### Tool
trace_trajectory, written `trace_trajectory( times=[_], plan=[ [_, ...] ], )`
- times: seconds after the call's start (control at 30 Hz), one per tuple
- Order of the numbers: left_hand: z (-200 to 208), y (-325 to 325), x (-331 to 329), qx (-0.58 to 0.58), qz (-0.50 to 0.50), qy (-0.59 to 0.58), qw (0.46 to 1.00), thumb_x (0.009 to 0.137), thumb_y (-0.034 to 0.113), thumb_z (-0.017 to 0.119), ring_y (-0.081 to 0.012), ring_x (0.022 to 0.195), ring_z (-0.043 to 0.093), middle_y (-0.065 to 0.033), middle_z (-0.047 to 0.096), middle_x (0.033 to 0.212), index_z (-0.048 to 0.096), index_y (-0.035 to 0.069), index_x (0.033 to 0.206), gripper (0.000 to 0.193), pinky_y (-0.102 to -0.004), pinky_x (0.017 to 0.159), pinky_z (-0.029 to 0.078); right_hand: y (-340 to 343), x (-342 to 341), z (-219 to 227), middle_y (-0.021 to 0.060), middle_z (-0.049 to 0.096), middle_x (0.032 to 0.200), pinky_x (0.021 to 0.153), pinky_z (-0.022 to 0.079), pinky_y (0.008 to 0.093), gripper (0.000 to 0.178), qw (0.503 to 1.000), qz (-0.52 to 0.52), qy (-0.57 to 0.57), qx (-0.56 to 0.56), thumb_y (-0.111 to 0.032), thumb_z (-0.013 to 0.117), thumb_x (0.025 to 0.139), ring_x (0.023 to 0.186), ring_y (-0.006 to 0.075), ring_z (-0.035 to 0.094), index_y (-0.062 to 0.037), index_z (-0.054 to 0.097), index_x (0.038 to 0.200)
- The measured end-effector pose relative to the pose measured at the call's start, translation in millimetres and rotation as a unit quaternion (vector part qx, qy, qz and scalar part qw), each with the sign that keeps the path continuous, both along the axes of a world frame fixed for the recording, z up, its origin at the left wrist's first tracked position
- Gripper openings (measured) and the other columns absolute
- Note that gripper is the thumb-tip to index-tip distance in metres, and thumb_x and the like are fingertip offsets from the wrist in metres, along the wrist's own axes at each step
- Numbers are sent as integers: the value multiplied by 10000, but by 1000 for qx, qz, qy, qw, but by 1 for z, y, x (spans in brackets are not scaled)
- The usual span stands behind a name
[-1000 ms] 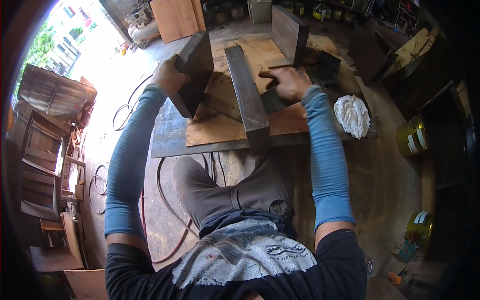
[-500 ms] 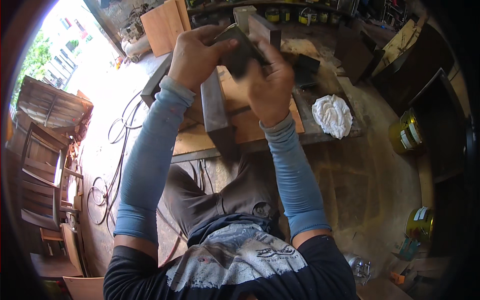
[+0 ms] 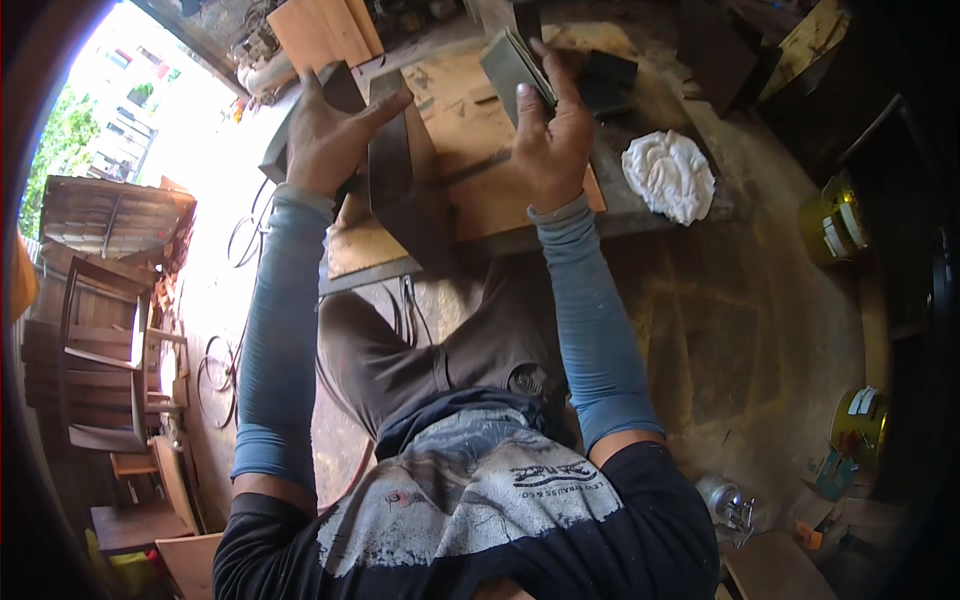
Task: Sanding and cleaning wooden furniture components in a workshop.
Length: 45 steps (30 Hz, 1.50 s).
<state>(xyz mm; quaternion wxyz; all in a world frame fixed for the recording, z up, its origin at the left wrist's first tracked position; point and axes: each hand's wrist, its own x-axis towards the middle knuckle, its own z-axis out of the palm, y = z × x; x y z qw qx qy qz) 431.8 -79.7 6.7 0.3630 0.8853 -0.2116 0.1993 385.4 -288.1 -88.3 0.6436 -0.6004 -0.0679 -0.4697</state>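
- Left hand [image 3: 335, 140] is spread wide, fingers apart, palm laid flat against the dark plank [image 3: 390, 160] that stands on edge on the surface [image 3: 640, 205]. It is pressing, not gripping.
- Right hand [image 3: 550, 135] is closed around the grey-green board [image 3: 515, 65]: thumb on the near face, fingers wrapped up behind, the board lifted clear above the wooden sheet [image 3: 480, 150].
- That board looks thin, flat and rigid. No sag shows where it sticks out past the fingers, so I'd judge it stiff and fairly light, manageable one-handed.
- Its edges look square and probably sharp; a hold on the long edges near the middle should keep it from twisting.
- The dark plank reads thicker and heavier. Standing on its narrow edge it could tip, so the flat palm steadying it makes sense; to lift it, take both faces low down.
- Both pieces look like dry, matte material, so likely not slippery, though dust could change that.
- Off to the right a crumpled white rag [image 3: 668, 175] lies on the surface, well apart from both hands.
- Further right, a yellow tin [image 3: 830, 225] sits near the floor.
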Motion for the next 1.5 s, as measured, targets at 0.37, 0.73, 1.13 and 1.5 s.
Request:
trace_trajectory(
  times=[0.37,0.73,1.13,1.5],
  plan=[
    [-37,9,21,-53,-72,219,972,755,111,716,-119,810,628,-66,697,929,645,-92,1122,425,-251,737,498,153,-92,-107,292,373,1532,1187,274,473,605,990,74,117,-10,-238,483,1016,1449,432,329,43,314,1525],
    [-34,19,6,-108,-85,260,956,819,118,632,-101,840,618,-58,685,1011,497,-88,1397,628,-232,777,497,151,-76,-120,353,166,1594,1231,154,513,788,973,130,186,-44,-499,345,1048,1511,467,128,87,174,1546],
    [-40,20,-19,-146,-58,238,959,893,156,667,-123,1004,608,-103,651,1175,429,-111,1453,665,-237,877,479,136,-80,-85,350,170,1596,1227,102,556,785,981,154,48,-107,-475,291,1051,1487,535,124,136,155,1525],
    [-51,31,-21,-157,-45,187,969,1043,266,547,-182,1256,535,-165,581,1384,443,-77,1459,549,-290,1084,391,143,-106,-99,369,146,1591,1220,118,584,815,963,213,18,-165,-490,387,1026,1484,533,156,115,174,1529]
  ],
)
